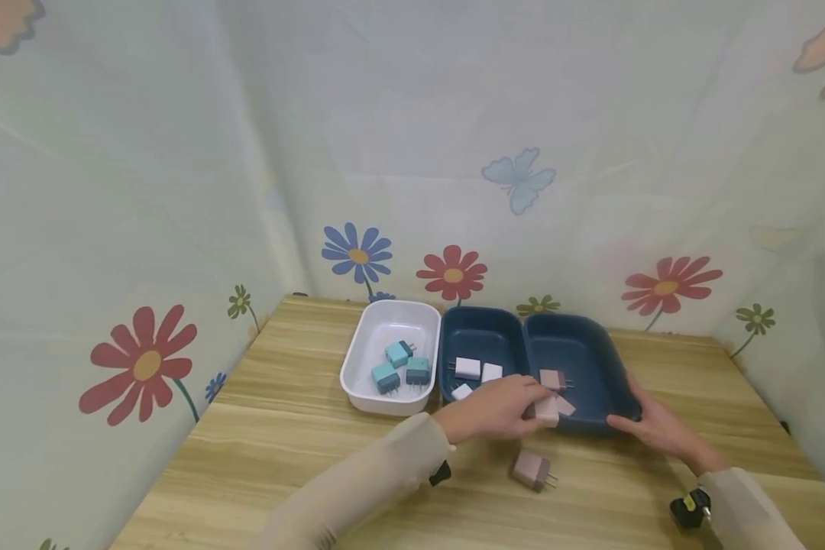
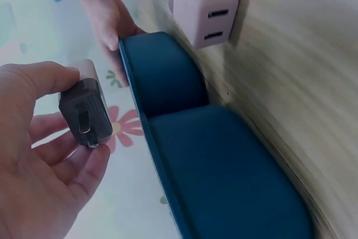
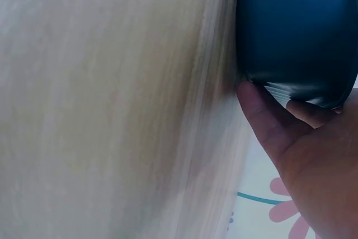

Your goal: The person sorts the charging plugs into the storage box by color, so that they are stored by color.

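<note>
My left hand (image 1: 498, 405) pinches a pink charger plug (image 2: 85, 104) between thumb and fingers, its dark prong end showing in the left wrist view. In the head view it is over the front of the right-hand dark blue tray (image 1: 591, 359). Another pink charger plug (image 1: 551, 380) lies inside that tray, with one more partly hidden by the held one. My right hand (image 1: 660, 424) grips the tray's front right corner, thumb at the front and fingers along the side. On the wooden table in front lies a loose pink charger plug (image 1: 531, 468).
Left of it stands a second dark blue tray (image 1: 484, 332) with several white charger plugs (image 1: 467, 368). A white tray (image 1: 402, 312) beside that holds teal charger plugs (image 1: 386, 378). Behind the wooden table (image 1: 275, 428) hangs a flower-patterned curtain (image 1: 412, 153).
</note>
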Demonstrator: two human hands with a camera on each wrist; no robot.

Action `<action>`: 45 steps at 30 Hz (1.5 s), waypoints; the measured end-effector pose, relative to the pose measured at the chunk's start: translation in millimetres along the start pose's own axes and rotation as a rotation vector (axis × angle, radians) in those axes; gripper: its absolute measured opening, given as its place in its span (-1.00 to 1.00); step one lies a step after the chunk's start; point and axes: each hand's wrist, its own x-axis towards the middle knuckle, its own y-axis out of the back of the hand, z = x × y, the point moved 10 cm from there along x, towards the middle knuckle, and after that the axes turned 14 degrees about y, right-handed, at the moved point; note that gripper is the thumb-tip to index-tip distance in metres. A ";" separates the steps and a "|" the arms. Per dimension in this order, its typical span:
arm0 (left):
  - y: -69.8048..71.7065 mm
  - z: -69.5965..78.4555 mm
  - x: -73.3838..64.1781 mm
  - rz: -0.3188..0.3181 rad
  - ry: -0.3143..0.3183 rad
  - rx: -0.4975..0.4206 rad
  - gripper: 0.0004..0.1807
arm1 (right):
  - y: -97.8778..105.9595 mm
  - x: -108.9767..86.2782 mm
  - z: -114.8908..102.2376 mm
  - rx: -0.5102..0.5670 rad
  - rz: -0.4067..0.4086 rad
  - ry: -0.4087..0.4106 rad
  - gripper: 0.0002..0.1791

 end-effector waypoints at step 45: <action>-24.7 -28.1 87.4 0.061 0.201 -0.057 -0.57 | -1.8 -0.6 7.9 0.004 -0.012 -0.025 0.13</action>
